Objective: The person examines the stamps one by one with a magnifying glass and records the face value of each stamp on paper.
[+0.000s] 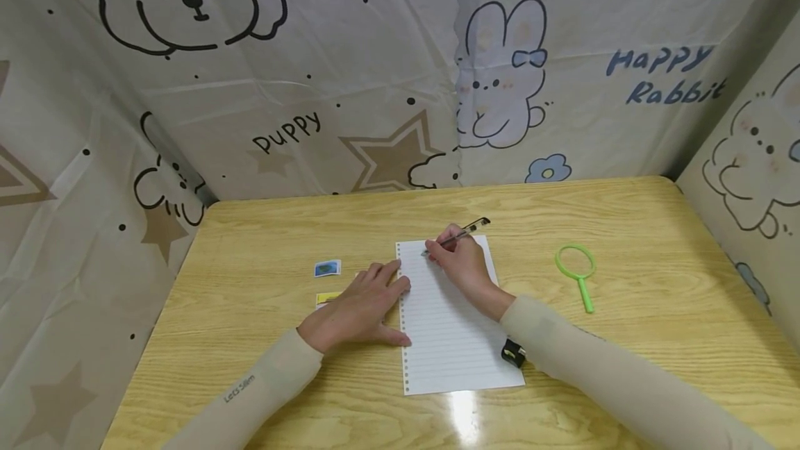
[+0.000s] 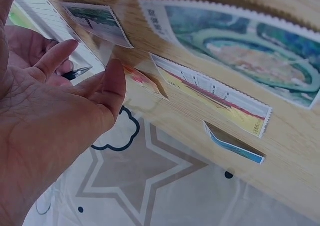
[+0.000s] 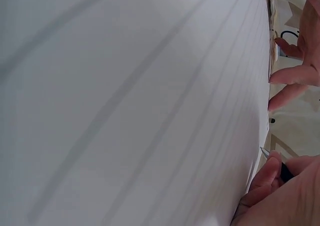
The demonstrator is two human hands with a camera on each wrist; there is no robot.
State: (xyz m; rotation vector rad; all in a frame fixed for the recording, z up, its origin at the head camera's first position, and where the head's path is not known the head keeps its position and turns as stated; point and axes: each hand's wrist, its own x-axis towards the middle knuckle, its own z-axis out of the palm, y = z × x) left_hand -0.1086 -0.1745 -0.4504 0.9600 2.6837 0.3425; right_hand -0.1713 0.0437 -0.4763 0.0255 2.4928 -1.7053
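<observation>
Your right hand [image 1: 464, 266] pinches the pen [image 1: 464, 232], tip leftward at the paper [image 1: 455, 339]'s far end; your left hand [image 1: 367, 303] spreads along its left edge.

From seven o'clock in the head view, the left arm [image 1: 265, 387] reaches inward; the left hand [image 1: 359, 305] faces palm down, fingers spread toward one o'clock, thumb toward three. The right arm [image 1: 600, 356] enters from four, the right hand [image 1: 465, 266] pinching toward ten.
</observation>
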